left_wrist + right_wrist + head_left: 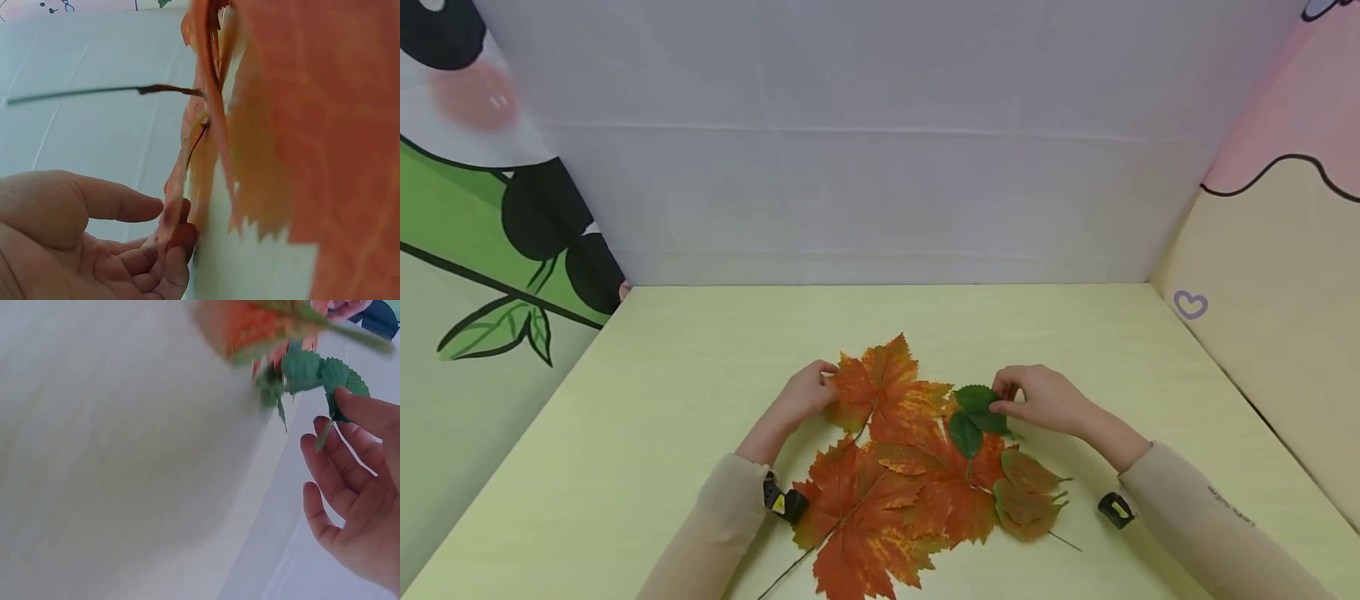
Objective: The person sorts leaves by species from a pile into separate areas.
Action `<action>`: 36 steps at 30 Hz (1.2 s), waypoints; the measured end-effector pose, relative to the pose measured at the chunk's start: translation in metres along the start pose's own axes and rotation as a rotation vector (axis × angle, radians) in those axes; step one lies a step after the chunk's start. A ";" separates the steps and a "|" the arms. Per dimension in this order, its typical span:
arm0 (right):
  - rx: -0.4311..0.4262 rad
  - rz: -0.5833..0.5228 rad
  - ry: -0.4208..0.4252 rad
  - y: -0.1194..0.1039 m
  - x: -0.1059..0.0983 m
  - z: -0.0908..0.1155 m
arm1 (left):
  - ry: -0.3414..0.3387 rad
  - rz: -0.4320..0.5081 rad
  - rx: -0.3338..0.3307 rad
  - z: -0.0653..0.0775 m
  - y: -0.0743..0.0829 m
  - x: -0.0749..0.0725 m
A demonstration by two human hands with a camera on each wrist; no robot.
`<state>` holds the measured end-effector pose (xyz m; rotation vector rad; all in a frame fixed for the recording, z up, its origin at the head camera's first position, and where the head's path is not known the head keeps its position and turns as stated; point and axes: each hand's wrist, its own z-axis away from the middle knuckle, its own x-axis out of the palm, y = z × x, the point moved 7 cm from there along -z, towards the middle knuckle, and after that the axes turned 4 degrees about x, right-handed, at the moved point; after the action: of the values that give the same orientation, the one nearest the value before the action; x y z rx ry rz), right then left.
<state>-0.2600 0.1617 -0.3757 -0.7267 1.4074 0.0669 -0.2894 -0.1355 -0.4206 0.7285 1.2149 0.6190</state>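
Note:
At the left edge of the upper orange maple leaf point(891, 387), my left hand point(797, 400) pinches the leaf between thumb and fingers. The left wrist view shows this leaf edge-on, with a thin dark stem point(106, 94) pointing left. My right hand point(1048, 400) pinches a sprig of green serrated leaves point(977, 408), lying over the orange ones. Its short stalk point(324, 436) lies between thumb and fingers in the right wrist view. Below spread a large orange maple leaf point(857, 525) and another orange leaf point(951, 479), overlapping.
A brownish-green leaf point(1030, 496) lies at the right of the pile, its thin stem pointing down right. Everything rests on a pale yellow table point(700, 350). A white wall point(880, 183) stands behind, with printed panels point(1285, 275) at both sides.

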 end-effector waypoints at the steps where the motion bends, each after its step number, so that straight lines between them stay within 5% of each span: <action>1: 0.014 -0.003 0.004 0.004 -0.003 0.000 | -0.001 0.007 -0.009 0.000 0.000 0.000; 14: 0.150 -0.013 0.123 0.059 -0.036 0.004 | 0.025 -0.044 -0.059 0.002 0.000 -0.001; 24: 0.171 0.009 0.148 0.072 -0.042 0.005 | 0.030 0.015 -0.090 0.005 -0.005 -0.002; 36: 0.239 0.000 0.167 0.094 -0.054 0.006 | 0.078 -0.102 -0.066 0.005 -0.005 -0.008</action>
<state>-0.3083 0.2586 -0.3663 -0.5427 1.5428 -0.1634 -0.2864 -0.1459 -0.4187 0.5884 1.2891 0.6043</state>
